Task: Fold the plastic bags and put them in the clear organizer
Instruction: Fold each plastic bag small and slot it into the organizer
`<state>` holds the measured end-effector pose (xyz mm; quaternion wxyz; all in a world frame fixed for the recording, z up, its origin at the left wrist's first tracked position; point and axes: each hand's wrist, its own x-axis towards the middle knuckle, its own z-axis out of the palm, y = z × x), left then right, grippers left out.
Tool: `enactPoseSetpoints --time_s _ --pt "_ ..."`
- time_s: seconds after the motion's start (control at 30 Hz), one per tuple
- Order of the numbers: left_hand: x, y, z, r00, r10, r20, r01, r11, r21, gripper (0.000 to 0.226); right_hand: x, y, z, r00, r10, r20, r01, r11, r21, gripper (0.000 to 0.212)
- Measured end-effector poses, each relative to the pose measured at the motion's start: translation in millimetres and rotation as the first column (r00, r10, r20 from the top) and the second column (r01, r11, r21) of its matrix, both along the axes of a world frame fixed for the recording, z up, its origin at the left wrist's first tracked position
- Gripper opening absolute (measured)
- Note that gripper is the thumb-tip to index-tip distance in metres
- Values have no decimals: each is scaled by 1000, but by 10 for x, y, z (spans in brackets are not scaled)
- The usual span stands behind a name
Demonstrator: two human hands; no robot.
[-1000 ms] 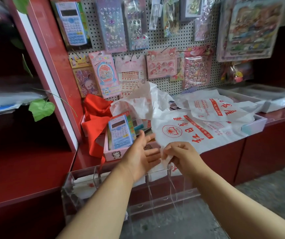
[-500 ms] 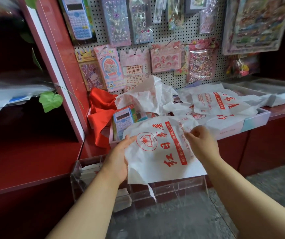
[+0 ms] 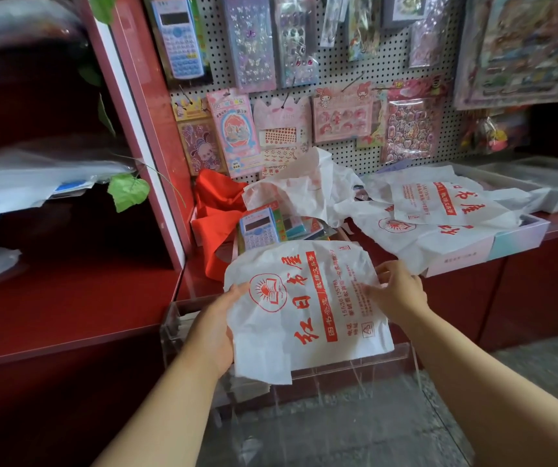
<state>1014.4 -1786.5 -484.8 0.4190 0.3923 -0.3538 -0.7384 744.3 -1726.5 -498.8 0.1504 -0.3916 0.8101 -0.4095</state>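
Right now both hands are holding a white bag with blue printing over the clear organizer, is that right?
Not quite. The head view shows the white bag printed in red, not blue. The left hand and right hand do hold it over the clear organizer.

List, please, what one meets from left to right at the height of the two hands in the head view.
Red shelf → left hand → white printed plastic bag → right hand → red cabinet front.

The white printed bag [image 3: 308, 308], bunched a second ago, now lies spread at frame centre between both hands, left hand [image 3: 218, 326] and right hand [image 3: 397, 291] moved apart.
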Motion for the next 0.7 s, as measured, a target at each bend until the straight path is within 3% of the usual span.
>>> enactPoseSetpoints --time_s 0.13,0.3,0.5,0.7 --pt "80 6 -35 998 49 39 -47 998 -41 37 96 42 67 988 151 23 -147 983 -109 14" --pt "307 124 94 976 180 118 -153 966 -210 20 221 161 303 947 292 131 -253 934 -252 17" --pt "662 334 215 957 208 201 -115 912 -394 24 336 253 560 773 480 414 -294 850 -437 24" --pt "936 471 307 935 294 198 -170 862 -477 25 445 280 650 705 559 437 -289 789 -542 32"
